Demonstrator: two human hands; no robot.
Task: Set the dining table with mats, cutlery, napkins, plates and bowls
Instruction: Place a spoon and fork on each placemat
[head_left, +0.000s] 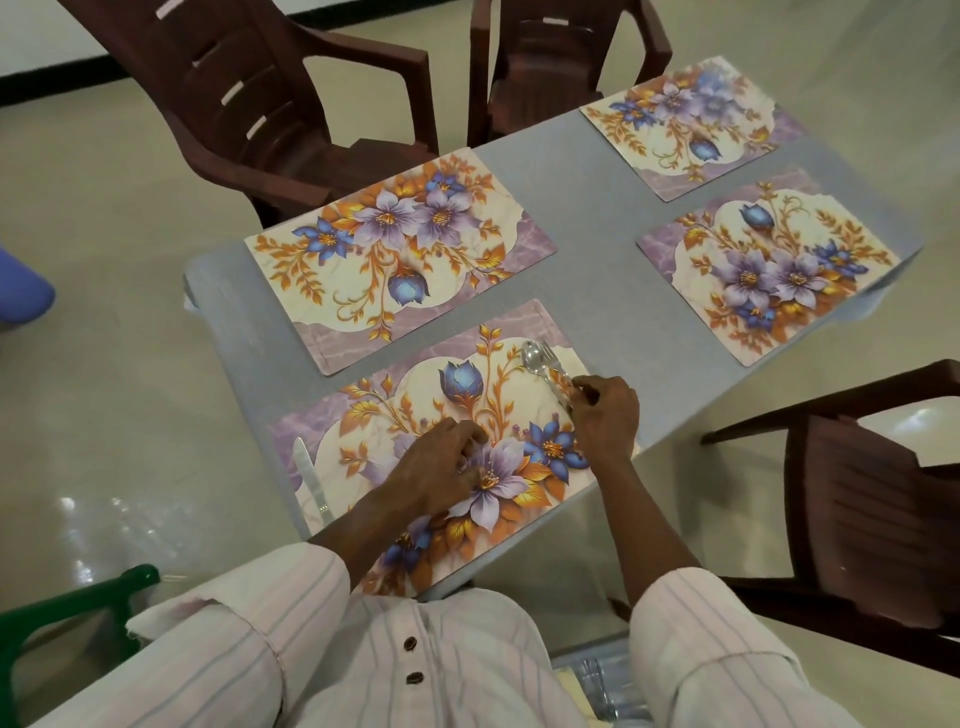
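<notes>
Several floral mats lie on the grey table (597, 244). The nearest mat (415, 400) sits in front of me. A knife (311, 478) rests along its left edge. My right hand (605, 415) grips the handles of a spoon (532, 358) and a fork (550, 356) at the mat's right end, their heads lying on the mat. My left hand (441, 467) rests on the middle of the mat, fingers curled, nothing visible in it. Further mats lie beyond (400, 254), at the far right (769, 270) and at the back (685, 124).
Dark brown plastic chairs stand at the back left (270, 104), at the back (550, 67) and at the right (872, 509). A green chair frame (62, 613) is at my lower left. A container with clear items (597, 680) sits low by my lap.
</notes>
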